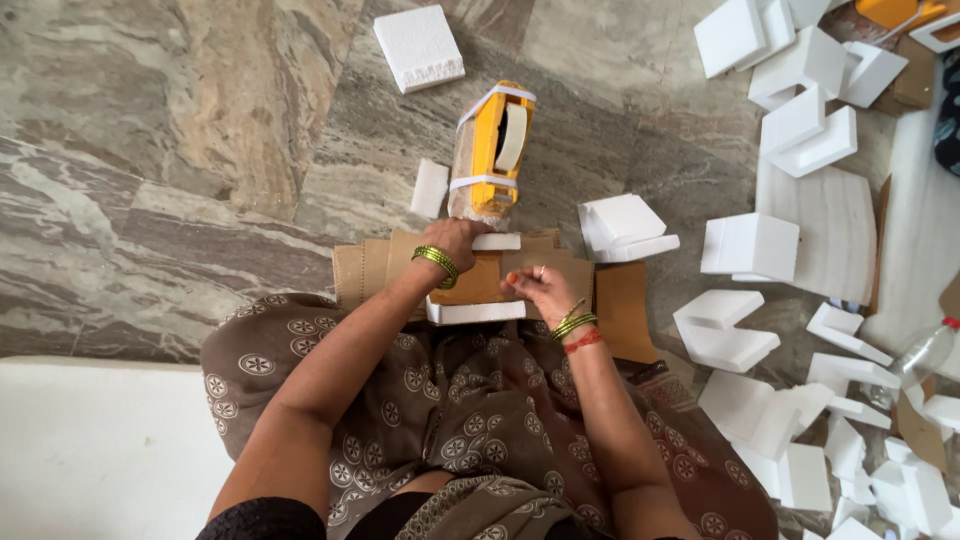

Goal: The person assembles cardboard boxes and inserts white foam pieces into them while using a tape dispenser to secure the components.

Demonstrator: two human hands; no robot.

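I sit on a marble floor with flat brown cardboard [620,310] spread before my lap. My left hand [455,240] grips the near end of a yellow, box-shaped object [490,150] wrapped in clear plastic with white bands. A white foam strip [497,241] lies against that end, and another foam piece [478,312] rests on the cardboard below. My right hand [535,288] has its fingers pinched at the cardboard's edge next to the lower foam piece. Green bangles circle both wrists.
White foam blocks lie around: a square slab [420,45] at the top, a small piece [430,188] left of the yellow object, an angled block [622,225] to its right, several more [800,90] heaped at the right. A plastic bottle [920,355] lies far right.
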